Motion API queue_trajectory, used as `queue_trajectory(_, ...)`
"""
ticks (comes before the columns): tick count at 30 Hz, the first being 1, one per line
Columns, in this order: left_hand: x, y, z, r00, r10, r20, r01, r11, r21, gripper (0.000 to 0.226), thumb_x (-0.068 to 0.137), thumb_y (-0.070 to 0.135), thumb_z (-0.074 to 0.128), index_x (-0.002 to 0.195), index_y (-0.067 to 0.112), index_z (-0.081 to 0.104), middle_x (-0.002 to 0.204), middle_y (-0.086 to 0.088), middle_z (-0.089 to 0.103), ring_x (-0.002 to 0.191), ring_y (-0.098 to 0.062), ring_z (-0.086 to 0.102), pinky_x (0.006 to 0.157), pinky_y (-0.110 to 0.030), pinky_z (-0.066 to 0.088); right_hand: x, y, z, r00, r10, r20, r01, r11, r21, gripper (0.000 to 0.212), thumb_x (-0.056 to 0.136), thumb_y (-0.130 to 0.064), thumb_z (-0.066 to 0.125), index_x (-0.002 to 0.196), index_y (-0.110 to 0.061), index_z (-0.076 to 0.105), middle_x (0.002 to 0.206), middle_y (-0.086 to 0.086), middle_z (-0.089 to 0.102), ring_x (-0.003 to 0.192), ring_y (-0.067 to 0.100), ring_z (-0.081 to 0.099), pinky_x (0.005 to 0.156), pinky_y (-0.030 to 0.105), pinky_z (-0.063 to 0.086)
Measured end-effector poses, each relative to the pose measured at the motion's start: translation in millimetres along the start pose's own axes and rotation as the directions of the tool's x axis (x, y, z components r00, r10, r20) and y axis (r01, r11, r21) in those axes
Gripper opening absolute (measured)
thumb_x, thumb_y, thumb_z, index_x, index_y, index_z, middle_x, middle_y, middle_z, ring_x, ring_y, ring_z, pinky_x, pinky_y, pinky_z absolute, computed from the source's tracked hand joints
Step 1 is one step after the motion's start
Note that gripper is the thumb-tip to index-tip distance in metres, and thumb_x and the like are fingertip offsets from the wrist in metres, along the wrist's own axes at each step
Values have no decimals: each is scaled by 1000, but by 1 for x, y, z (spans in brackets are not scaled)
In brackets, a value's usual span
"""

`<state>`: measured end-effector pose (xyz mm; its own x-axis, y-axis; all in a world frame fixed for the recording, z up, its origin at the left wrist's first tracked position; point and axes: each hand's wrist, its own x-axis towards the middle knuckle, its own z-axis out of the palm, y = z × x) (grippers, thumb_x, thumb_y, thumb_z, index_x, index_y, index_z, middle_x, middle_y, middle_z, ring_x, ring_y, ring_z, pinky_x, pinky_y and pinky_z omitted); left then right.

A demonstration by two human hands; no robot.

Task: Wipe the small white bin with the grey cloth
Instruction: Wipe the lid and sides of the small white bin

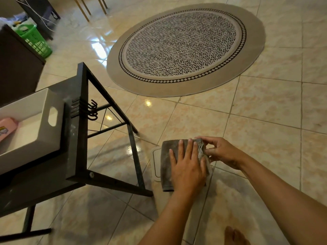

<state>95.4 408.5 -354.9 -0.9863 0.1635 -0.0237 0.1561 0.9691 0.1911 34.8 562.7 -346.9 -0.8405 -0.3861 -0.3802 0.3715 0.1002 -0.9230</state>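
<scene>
The small white bin (156,162) stands on the tiled floor just right of the black table's leg. Only the left part of its top, with a rectangular flap, shows. The grey cloth (166,156) is draped over the rest of that top. My left hand (188,167) lies flat on the cloth with fingers spread and presses it down onto the bin. My right hand (220,152) pinches the cloth's bunched right edge between thumb and fingers. The bin's body below the cloth is blurred and mostly hidden by my forearms.
A black metal-framed table (77,138) stands at left, carrying a white box (44,110) with a pink object (7,128) inside. A round patterned rug (185,48) lies ahead. A green basket (33,39) and a dark cabinet (16,68) are far left. My bare foot (235,236) is bottom right.
</scene>
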Motion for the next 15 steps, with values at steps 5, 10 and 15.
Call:
queue_trajectory(5, -7, -19, 1, 993, -112, -36, 113, 993, 41, 65, 98, 55, 1, 153, 23, 15, 160, -1, 9, 148, -26, -3, 116, -57, 0, -2, 2, -5, 1000, 9, -12, -9, 1000, -9, 52, 90, 8, 54, 137, -15, 54, 103, 10, 52, 70, 10, 65, 61, 24, 54)
queue_trajectory(10, 4, 4, -4, 998, -36, 50, 36, 999, 0, 63, 97, 54, -1, 153, 25, 0, 161, 2, -6, 146, -23, -18, 116, -55, -9, 2, -3, -1, 1000, -13, 3, 13, 1000, -15, 49, 91, 8, 53, 131, -21, 58, 104, 6, 59, 72, 14, 67, 61, 25, 55)
queue_trajectory(15, -12, -12, 1, 987, -154, -42, 156, 987, 27, 64, 99, 53, 5, 153, 22, 12, 161, -2, 5, 148, -27, -7, 115, -55, -5, 2, 3, -2, 999, 11, -39, -10, 1000, 16, 51, 91, 9, 54, 136, -13, 55, 99, 7, 51, 67, 10, 64, 59, 22, 54)
